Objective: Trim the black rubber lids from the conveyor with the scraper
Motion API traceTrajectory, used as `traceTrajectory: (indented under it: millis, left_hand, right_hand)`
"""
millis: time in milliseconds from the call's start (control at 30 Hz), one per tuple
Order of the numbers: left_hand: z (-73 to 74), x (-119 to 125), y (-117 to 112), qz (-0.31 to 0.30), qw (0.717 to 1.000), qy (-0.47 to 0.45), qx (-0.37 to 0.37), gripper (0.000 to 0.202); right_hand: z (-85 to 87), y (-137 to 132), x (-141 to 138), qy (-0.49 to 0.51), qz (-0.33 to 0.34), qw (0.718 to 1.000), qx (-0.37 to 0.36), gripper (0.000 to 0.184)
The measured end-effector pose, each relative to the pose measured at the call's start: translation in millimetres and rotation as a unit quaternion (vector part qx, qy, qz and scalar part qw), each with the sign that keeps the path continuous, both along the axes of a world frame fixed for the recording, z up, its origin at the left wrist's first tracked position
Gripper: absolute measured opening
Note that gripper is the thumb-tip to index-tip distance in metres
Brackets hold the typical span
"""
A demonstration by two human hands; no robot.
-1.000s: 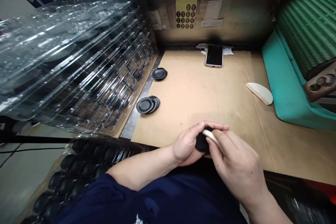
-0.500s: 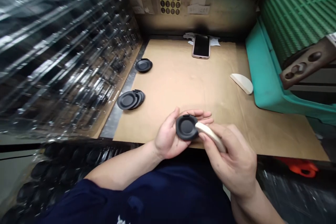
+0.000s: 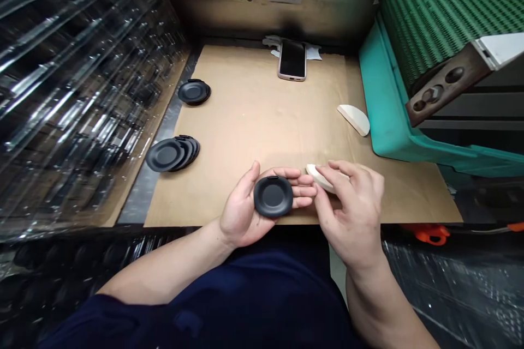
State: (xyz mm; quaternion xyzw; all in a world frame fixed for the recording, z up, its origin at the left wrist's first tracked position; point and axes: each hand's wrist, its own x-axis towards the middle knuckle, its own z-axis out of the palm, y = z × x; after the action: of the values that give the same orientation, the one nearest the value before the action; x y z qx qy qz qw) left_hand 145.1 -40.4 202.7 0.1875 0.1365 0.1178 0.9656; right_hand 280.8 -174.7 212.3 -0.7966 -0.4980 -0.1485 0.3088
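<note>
A black, lid-like disc with a sunken middle and a small tab at its top edge rests on the upturned palm of my left hand. The fingers of that hand stretch out flat beneath it. My right hand pinches a cream half-moon piece between thumb and fingers, just right of my left fingertips and apart from the disc. Part of this piece is hidden by the fingers. A second cream half-moon piece lies on the brown board, near the teal bin.
On the left of the brown board are an overlapping row of black discs and a smaller pile. A phone lies at the back. Plastic-wrapped trays stand left; a teal bin with green ribbed material stands right.
My right hand has drawn the cream half-moon piece away from the disc's edge, lowering it toward the board. The disc stays on my left palm. The whole view has shifted.
</note>
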Motion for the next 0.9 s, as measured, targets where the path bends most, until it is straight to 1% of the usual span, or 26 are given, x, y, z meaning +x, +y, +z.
traceTrajectory:
  millis: [100,133,167,233,300,367,433,500,567,733,833,900]
  left_hand:
    - [0.1,0,-1,-0.008,1.0,0.011,0.015,0.068]
    - [0.4,0,-2,-0.011,1.0,0.016,0.017,0.067]
    - [0.6,0,-3,-0.012,0.999,0.022,0.021,0.065]
    - [1.1,0,-5,-0.01,0.999,0.027,0.042,0.063]
    - [1.0,0,-7,-0.004,0.997,0.025,0.074,0.063]
    - [0.3,0,-8,-0.001,0.995,0.027,0.096,0.063]
    - [-0.9,-1,-9,-0.005,0.995,0.033,0.096,0.061]
    - [-2.2,-1,-9,-0.007,0.996,0.04,0.084,0.059]
    - [-3.1,-1,-8,-0.007,0.996,0.042,0.072,0.058]
    - [-3.6,-2,-6,-0.018,0.996,0.05,0.066,0.062]
    - [-3.5,-3,-6,-0.013,0.996,0.052,0.071,0.061]
    - [-3.7,-4,-6,-0.009,0.995,0.049,0.088,0.06]
  right_hand:
    - [11.5,3,-10,0.059,0.064,0.994,0.064,0.031]
    - [14.5,6,-13,0.092,0.093,0.99,0.061,0.031]
    - [16.7,10,-15,0.131,0.123,0.983,0.043,0.031]
    - [18.7,19,-18,0.207,0.16,0.965,-0.013,0.03]
    - [18.0,28,-20,0.258,0.153,0.953,-0.048,0.025]
    - [15.6,34,-22,0.296,0.134,0.944,-0.05,0.019]
    - [12.8,35,-23,0.333,0.132,0.933,-0.045,0.014]
    - [10.7,33,-23,0.362,0.145,0.92,-0.042,0.011]
    - [9.6,29,-23,0.372,0.154,0.914,-0.044,0.016]
    - [11.9,25,-20,0.373,0.162,0.912,-0.064,0.025]
    - [13.3,28,-20,0.384,0.158,0.908,-0.06,0.025]
    - [13.0,31,-20,0.39,0.151,0.907,-0.056,0.018]
